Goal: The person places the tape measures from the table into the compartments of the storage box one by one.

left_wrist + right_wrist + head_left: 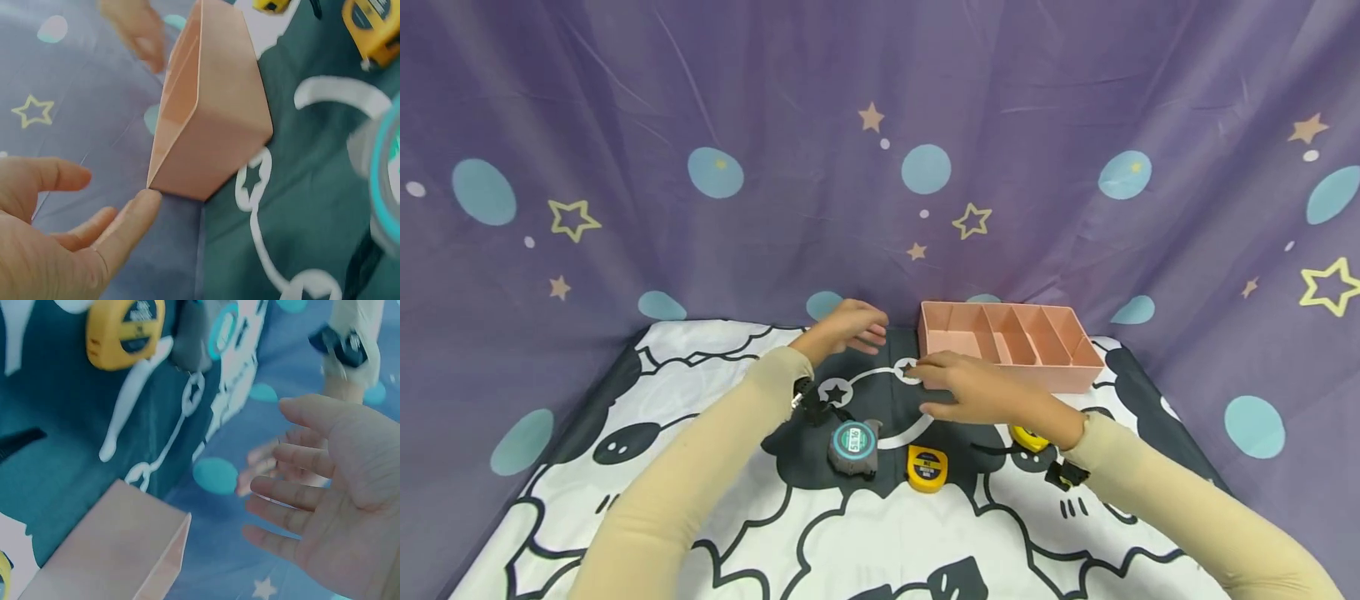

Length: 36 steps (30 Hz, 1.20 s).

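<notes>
My left hand [850, 325] is raised beside the left end of a pink divided box [1060, 381], fingers spread and nothing in them. In the left wrist view its fingertips [147, 203] overlap the box's corner. My right hand [973, 387] is held over the front of the same box, fingers extended and empty; the palm [356, 506] shows in the right wrist view. Toward me lie a grey tape measure [853, 447] with a teal ring and a yellow tape measure [927, 469]. Another yellow tape measure [1028, 438] is partly hidden under my right wrist.
The box's visible compartments hold nothing. A black-and-white patterned cloth [850, 533] covers the table. Behind it hangs a purple curtain [820, 233] with stars and blue dots, close to the box's back. Black straps with small devices sit on both wrists.
</notes>
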Each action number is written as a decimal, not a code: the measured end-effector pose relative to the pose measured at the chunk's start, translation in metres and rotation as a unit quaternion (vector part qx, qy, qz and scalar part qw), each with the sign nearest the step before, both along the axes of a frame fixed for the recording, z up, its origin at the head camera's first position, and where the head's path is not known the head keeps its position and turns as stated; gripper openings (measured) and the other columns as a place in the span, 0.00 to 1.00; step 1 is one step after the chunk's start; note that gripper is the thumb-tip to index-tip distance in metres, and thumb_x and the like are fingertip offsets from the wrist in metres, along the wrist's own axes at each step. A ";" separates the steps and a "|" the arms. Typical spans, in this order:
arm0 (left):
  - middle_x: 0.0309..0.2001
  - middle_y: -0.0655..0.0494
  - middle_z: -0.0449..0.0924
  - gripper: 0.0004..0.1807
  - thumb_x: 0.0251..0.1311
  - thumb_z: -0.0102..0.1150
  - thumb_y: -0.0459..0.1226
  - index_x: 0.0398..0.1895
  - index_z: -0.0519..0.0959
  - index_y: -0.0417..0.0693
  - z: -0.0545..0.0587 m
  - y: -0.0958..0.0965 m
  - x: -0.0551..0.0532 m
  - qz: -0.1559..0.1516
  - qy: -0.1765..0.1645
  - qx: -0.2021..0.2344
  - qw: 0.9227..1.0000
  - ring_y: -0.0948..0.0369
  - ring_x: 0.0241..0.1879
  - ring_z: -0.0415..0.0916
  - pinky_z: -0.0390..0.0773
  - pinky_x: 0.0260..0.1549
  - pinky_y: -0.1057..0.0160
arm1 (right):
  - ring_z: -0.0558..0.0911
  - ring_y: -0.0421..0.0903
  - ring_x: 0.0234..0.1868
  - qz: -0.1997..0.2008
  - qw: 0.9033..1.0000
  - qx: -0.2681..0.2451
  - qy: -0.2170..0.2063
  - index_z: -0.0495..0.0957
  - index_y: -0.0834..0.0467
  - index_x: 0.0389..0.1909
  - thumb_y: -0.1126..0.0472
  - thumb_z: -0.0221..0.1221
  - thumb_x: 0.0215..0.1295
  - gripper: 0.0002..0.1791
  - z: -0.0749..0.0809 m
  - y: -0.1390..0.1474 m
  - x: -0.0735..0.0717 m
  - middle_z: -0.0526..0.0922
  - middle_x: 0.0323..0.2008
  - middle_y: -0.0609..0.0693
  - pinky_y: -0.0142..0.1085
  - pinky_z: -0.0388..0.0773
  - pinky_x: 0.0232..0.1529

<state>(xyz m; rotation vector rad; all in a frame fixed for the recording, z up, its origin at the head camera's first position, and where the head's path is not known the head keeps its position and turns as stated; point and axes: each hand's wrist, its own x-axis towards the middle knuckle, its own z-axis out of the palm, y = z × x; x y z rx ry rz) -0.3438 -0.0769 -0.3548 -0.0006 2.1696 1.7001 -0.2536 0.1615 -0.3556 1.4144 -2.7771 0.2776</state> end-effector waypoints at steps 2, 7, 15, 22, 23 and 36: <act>0.41 0.45 0.78 0.26 0.65 0.54 0.31 0.65 0.68 0.30 -0.003 0.009 -0.001 0.011 -0.024 0.023 0.999 0.55 0.33 0.84 0.89 0.42 0.54 | 0.79 0.52 0.62 0.023 1.000 0.019 0.007 0.76 0.55 0.66 0.49 0.65 0.69 0.28 -0.003 -0.001 0.008 0.78 0.63 0.56 0.45 0.81 0.61; 0.55 0.33 0.76 0.28 0.63 0.54 0.27 0.67 0.66 0.27 -0.010 0.028 -0.005 0.024 -0.065 0.045 0.997 0.56 0.31 0.81 0.89 0.38 0.59 | 0.80 0.51 0.61 0.044 0.997 0.061 0.009 0.76 0.53 0.66 0.48 0.65 0.68 0.28 -0.011 -0.006 0.027 0.79 0.61 0.54 0.45 0.82 0.60; 0.58 0.33 0.76 0.24 0.65 0.52 0.25 0.64 0.69 0.26 -0.028 0.053 -0.018 0.034 -0.114 0.068 0.991 0.43 0.57 0.79 0.82 0.58 0.51 | 0.79 0.50 0.64 0.042 0.993 0.100 -0.048 0.77 0.51 0.65 0.47 0.63 0.70 0.26 -0.025 -0.010 0.046 0.79 0.64 0.51 0.47 0.79 0.64; 0.31 0.46 0.76 0.05 0.62 0.54 0.23 0.41 0.74 0.32 -0.036 0.062 -0.025 0.043 -0.126 0.099 0.986 0.53 0.35 0.79 0.82 0.59 0.50 | 0.79 0.45 0.63 0.047 0.990 0.110 -0.071 0.78 0.50 0.65 0.46 0.66 0.67 0.27 -0.032 -0.008 0.047 0.81 0.61 0.47 0.44 0.79 0.63; 0.31 0.46 0.76 0.04 0.62 0.54 0.23 0.39 0.74 0.33 -0.037 0.063 -0.026 0.042 -0.127 0.102 0.986 0.53 0.34 0.79 0.82 0.58 0.51 | 0.79 0.45 0.63 0.047 0.990 0.111 -0.074 0.78 0.50 0.65 0.46 0.67 0.66 0.28 -0.032 -0.007 0.047 0.81 0.61 0.47 0.43 0.79 0.63; 0.61 0.35 0.73 0.26 0.63 0.53 0.21 0.65 0.66 0.26 -0.041 0.073 -0.041 0.031 -0.152 0.117 0.981 0.43 0.67 0.72 0.79 0.62 0.52 | 0.80 0.42 0.60 0.050 0.988 0.096 -0.108 0.79 0.49 0.63 0.49 0.73 0.59 0.31 -0.051 -0.005 0.037 0.81 0.61 0.46 0.38 0.80 0.61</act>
